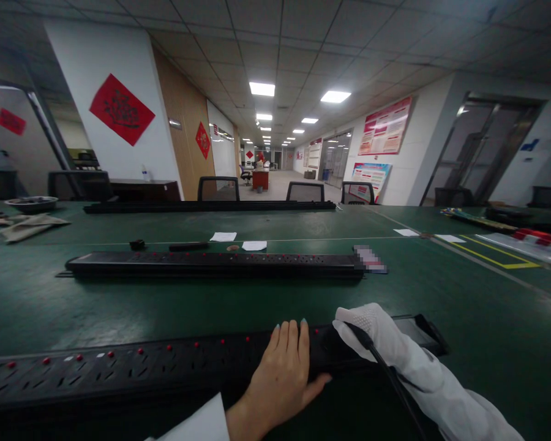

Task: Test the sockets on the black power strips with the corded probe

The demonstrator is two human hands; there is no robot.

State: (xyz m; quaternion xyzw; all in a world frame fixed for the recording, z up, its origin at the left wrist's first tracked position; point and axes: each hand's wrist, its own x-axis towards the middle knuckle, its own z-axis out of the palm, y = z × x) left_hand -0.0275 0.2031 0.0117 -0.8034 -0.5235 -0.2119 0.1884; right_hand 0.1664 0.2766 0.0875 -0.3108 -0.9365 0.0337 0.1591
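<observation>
A long black power strip (179,361), with a row of red dots and slotted sockets along its top, lies across the near side of the green table. My bare left hand (284,367) rests on it with fingers stretched out over the top and the thumb apart, near the strip's right part. Close by, my right hand (371,331), in a white glove, is closed around the end of a black cable (395,383) over the strip. The cable runs down towards me. What the cable's tip touches is hidden under the gloved fingers.
A second black strip (215,264) lies farther back, with a blurred card (371,258) at its right end. Long black bars (211,207) lie near the far edge. White papers (254,245), a bowl (31,203) and cloth (34,226) are also on the table (119,312).
</observation>
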